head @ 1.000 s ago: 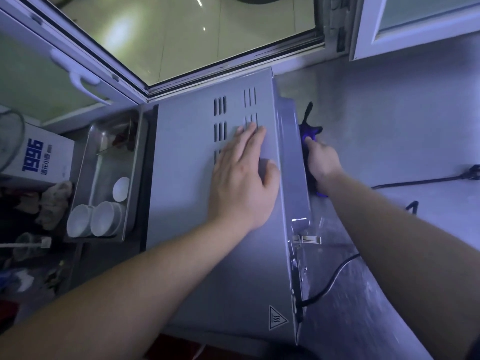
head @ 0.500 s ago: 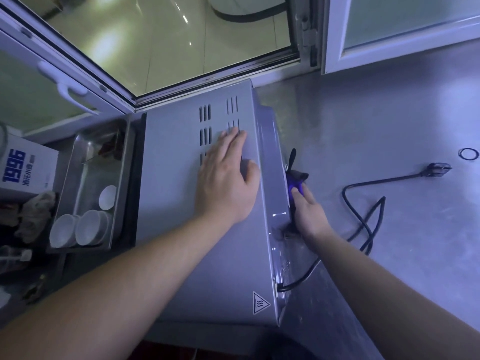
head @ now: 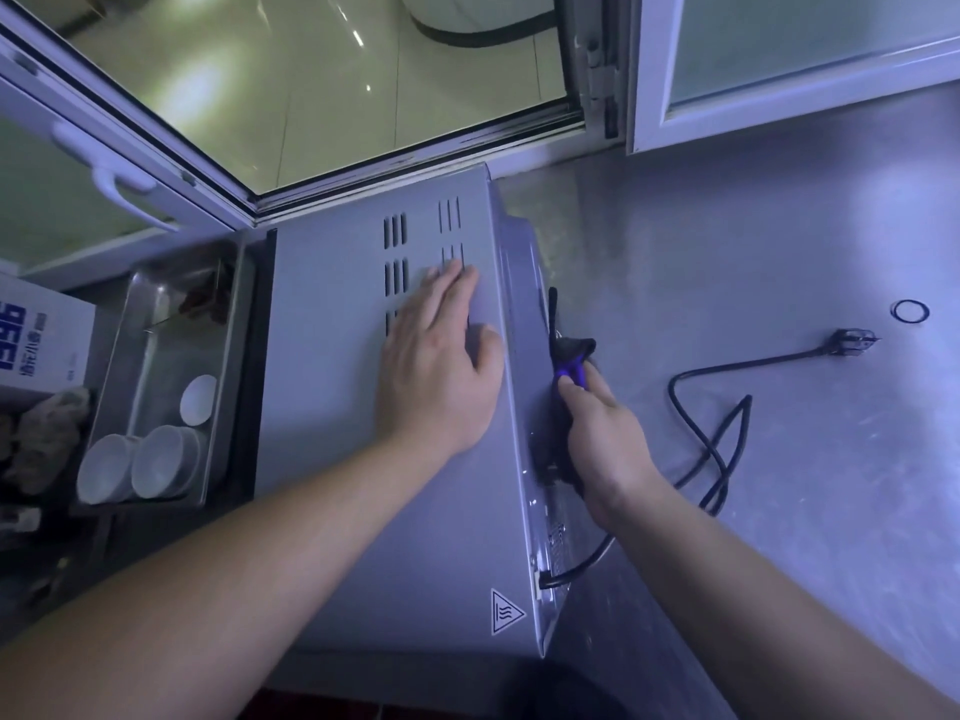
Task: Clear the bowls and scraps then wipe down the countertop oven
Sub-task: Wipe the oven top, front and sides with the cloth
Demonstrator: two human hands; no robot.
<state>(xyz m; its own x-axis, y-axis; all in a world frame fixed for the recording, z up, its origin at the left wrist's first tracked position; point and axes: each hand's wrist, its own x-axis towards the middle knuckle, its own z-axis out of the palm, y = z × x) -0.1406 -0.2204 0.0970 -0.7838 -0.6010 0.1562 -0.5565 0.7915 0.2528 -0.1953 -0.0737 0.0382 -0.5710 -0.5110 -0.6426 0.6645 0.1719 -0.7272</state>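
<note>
1. Both forearms reach in from the near edge. The countertop oven [head: 332, 459] sits on the steel surface [head: 779, 252], its grey top panel with vent slots and a heat-warning triangle facing up.
2. Left hand [head: 441, 366] lies flat on the oven top, fingers straight, grip relaxed.
3. Right hand [head: 608, 439] grips a dark cloth [head: 569, 356] with a purple patch, pressed to the oven's rear panel.
4. Power cord [head: 701, 423] loops loose on the surface, plug [head: 852, 339] beside a small black ring [head: 910, 310].
5. Left: metal tray [head: 156, 314] holding white bowls [head: 140, 467].
6. Since a second ago, the right hand and cloth slid nearer along the panel.
</note>
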